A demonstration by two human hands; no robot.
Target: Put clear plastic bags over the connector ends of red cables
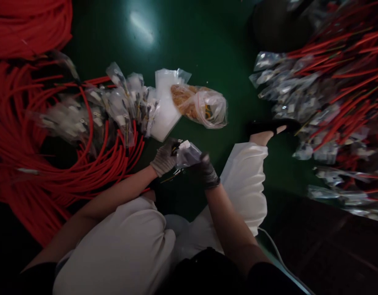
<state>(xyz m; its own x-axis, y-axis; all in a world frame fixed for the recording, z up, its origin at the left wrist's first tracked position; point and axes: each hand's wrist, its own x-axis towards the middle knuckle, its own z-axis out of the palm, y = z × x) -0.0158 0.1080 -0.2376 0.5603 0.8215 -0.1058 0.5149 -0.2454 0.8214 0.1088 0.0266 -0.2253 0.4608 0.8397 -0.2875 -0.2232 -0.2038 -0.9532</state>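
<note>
My left hand point(164, 158), in a grey glove, is closed around a cable end point(175, 146) with dark wires and a white connector. A small clear plastic bag point(189, 155) lies between my two hands, with the white connector at its upper edge. My right hand point(207, 171), in a darker-looking glove, pinches the bag's right side. Thin loose wire ends point(176, 173) hang below the bag. Whether the connector is inside the bag or in front of it, I cannot tell.
Red cables point(115, 172) with bagged ends point(123, 108) lie coiled at left. A stack of flat clear bags point(164, 106) and a bag of orange-yellow rubber bands point(189, 100) rest on the green floor point(207, 45). More red cables point(361, 98) with bagged ends pile up at right.
</note>
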